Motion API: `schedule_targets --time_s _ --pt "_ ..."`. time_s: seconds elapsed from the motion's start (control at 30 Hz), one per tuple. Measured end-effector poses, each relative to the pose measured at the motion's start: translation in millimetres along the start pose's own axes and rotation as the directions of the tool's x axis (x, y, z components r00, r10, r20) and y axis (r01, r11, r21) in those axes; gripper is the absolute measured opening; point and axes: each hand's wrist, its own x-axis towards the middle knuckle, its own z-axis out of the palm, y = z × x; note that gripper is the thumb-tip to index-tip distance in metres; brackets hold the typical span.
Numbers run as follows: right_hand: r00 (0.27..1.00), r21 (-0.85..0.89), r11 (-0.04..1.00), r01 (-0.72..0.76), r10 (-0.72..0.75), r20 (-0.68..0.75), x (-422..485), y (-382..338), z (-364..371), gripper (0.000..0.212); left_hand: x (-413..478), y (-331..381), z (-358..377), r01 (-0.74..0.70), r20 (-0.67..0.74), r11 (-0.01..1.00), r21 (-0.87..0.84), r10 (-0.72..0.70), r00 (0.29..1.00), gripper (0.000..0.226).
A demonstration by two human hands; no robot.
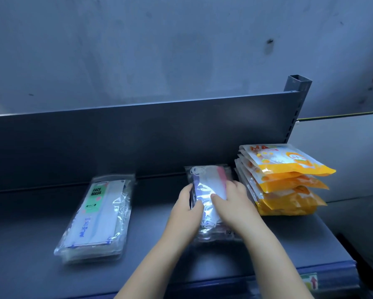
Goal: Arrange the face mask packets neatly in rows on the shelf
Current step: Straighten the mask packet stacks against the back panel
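Note:
A clear packet of pastel face masks (207, 180) lies in the middle of the dark grey shelf (30, 234). My left hand (187, 210) grips its left edge and my right hand (233, 203) presses on its right side, thumb on top. To the left lies a stack of clear packets with a green "FACE MASK" label (97, 216). On the right stands a pile of several orange and yellow mask packets (285, 180), close to my right hand.
The shelf's dark back panel (138, 139) rises behind the packets, with a slotted upright post (295, 100) at its right end. A blue price strip (267, 283) runs along the front edge. A pale wall is behind.

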Motion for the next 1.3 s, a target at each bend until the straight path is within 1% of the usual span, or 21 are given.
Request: schedule_targets --time_s 0.13,0.3,0.37,0.43,0.53,0.6,0.63,0.67,0.7,0.8,0.87,0.9,0.93,0.97,1.0,1.03,1.1,1.17,1.2,1.27,1.3 --pt "0.998 0.104 0.993 0.05 -0.053 0.03 -3.2 -10.1 8.9 0.055 -3.0 -3.4 -11.3 0.018 -0.062 0.999 -0.044 -0.021 0.998 0.05" --pt "0.992 0.119 0.988 0.098 -0.107 0.065 -11.4 -29.8 30.1 0.049 -7.2 -15.0 -31.6 0.041 -0.14 0.997 -0.069 -0.05 0.989 0.051" --pt "0.987 0.202 0.972 0.118 -0.138 0.085 -9.4 -33.5 34.7 0.045 -9.6 -16.6 -40.4 0.057 -0.174 0.994 -0.097 -0.073 0.982 0.05" --pt "0.987 0.341 0.937 0.078 -0.12 0.104 -5.3 -30.7 33.6 0.03 -9.8 -16.0 -49.0 0.072 -0.192 0.986 -0.148 -0.1 0.976 0.054" --pt "0.992 0.531 0.847 -0.03 -0.039 0.118 2.2 -18.9 25.2 0.06 -5.2 -15.8 -59.5 0.107 -0.182 0.969 -0.221 -0.148 0.972 0.062" --pt "0.989 0.65 0.755 -0.092 -0.009 0.151 7.4 -13.6 27.0 0.068 -2.3 -15.6 -63.4 0.1 -0.162 0.972 -0.214 -0.136 0.977 0.062" --pt "0.985 0.702 0.702 -0.12 -0.006 0.175 6.9 -15.1 30.1 0.066 -1.1 -15.8 -64.3 0.084 -0.145 0.974 -0.211 -0.116 0.983 0.057" --pt "0.978 0.737 0.661 -0.139 -0.026 0.208 5.1 -17.6 35.0 0.057 1.1 -17.2 -65.1 0.079 -0.115 0.972 -0.222 -0.107 0.988 0.048" --pt "0.973 0.742 0.656 -0.141 -0.045 0.225 3.6 -20.6 40.6 0.049 3.0 -18.2 -65.7 0.078 -0.086 0.973 -0.218 -0.099 0.991 0.044" --pt "0.96 0.723 0.686 -0.086 -0.138 0.245 -2.6 -27.8 50.9 0.051 7.5 -24.2 -76.7 0.105 -0.069 0.967 -0.231 -0.124 0.99 0.051" --pt "0.96 0.758 0.647 -0.084 -0.15 0.235 1.2 -25.6 50.7 0.044 9.3 -26.8 -85.9 0.116 -0.088 0.963 -0.242 -0.141 0.986 0.054" --pt "0.962 0.784 0.615 -0.083 -0.156 0.224 3.4 -24.4 50.3 0.059 8.9 -26.3 -89.3 0.123 -0.106 0.964 -0.234 -0.151 0.983 0.057" --pt "0.968 0.807 0.584 -0.086 -0.142 0.206 6.5 -20.1 50.0 0.081 8.4 -25.4 -91.9 0.125 -0.126 0.966 -0.226 -0.157 0.98 0.062" --pt "0.972 0.824 0.558 -0.094 -0.128 0.198 6.7 -23.0 49.2 0.092 8.7 -24.9 -92.2 0.122 -0.116 0.969 -0.213 -0.149 0.982 0.066" --pt "0.971 0.845 0.525 -0.104 -0.129 0.199 6.0 -24.1 49.7 0.088 8.4 -24.7 -91.5 0.119 -0.097 0.972 -0.204 -0.141 0.985 0.067" --pt "0.974 0.852 0.511 -0.115 -0.109 0.197 4.2 -28.2 51.5 0.072 9.1 -26.3 -89.1 0.115 -0.079 0.976 -0.186 -0.131 0.988 0.068" --pt "0.959 0.852 0.506 -0.135 -0.149 0.241 0.5 -33.8 58.7 0.04 8.7 -30.6 -85.4 0.132 -0.055 0.978 -0.159 -0.143 0.988 0.071" --pt "0.947 0.855 0.504 -0.123 -0.197 0.252 -4.1 -39.1 62.1 0.036 7.4 -35.0 -85.5 0.138 -0.063 0.979 -0.15 -0.148 0.987 0.073" --pt "0.956 0.858 0.503 -0.106 -0.184 0.226 -7.1 -42.9 60.5 0.044 6.9 -36.4 -87.1 0.136 -0.065 0.978 -0.156 -0.148 0.987 0.073" --pt "0.968 0.891 0.444 -0.095 -0.168 0.187 -4.6 -42.7 61.9 0.079 6.8 -35.5 -90.7 0.145 -0.067 0.975 -0.168 -0.158 0.985 0.074" --pt "0.969 0.895 0.436 -0.092 -0.166 0.181 -3.1 -42.2 61.7 0.088 8.2 -35.4 -92.7 0.152 -0.07 0.972 -0.178 -0.167 0.983 0.073"
